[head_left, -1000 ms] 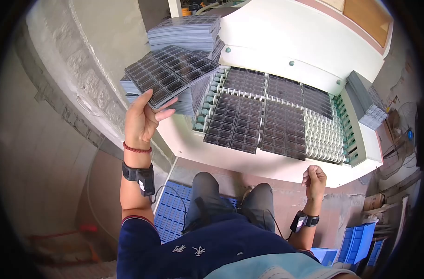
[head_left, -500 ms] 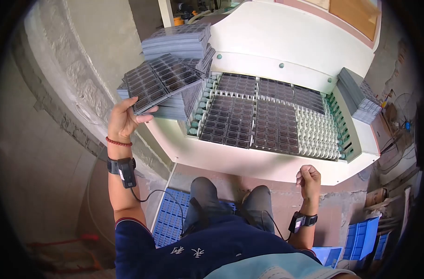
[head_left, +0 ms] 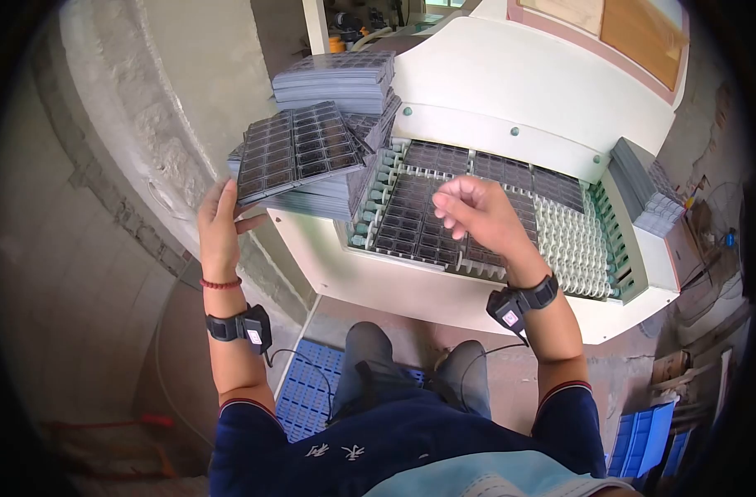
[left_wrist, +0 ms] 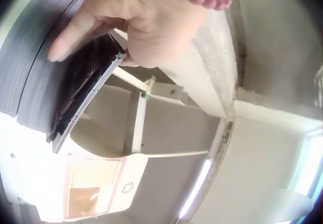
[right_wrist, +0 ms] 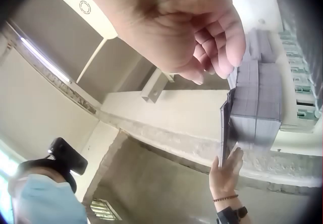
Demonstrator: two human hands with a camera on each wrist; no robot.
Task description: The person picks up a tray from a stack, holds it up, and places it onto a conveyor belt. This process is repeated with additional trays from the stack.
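My left hand (head_left: pixel 219 224) grips a thin dark gridded panel (head_left: pixel 295 149) by its near left corner, and the panel tilts over a stack of like panels. In the left wrist view, the held panel (left_wrist: pixel 86 95) shows layered thin edges, and a finger of the left hand (left_wrist: pixel 146 27) lies across the stack side. Loosely curled and holding nothing, my right hand (head_left: pixel 481 214) hovers over dark panels (head_left: pixel 407 211) laid in two rows on a roller conveyor, covering part of one. The right wrist view shows the right hand (right_wrist: pixel 197 37) with bent fingers.
White rollers (head_left: pixel 572 248) show at the conveyor's right, inside a white machine (head_left: pixel 477 91). Tall grey panel stacks (head_left: pixel 332 91) stand at its left end, another stack (head_left: pixel 643 186) at its right. A rough wall (head_left: pixel 129 108) rises close on the left. Blue crates (head_left: pixel 643 435) sit lower right.
My right hand has risen from beside the machine's front edge to over the conveyor panels, its fingers loosening. The left hand keeps its grip while the held panel has turned and tilted slightly.
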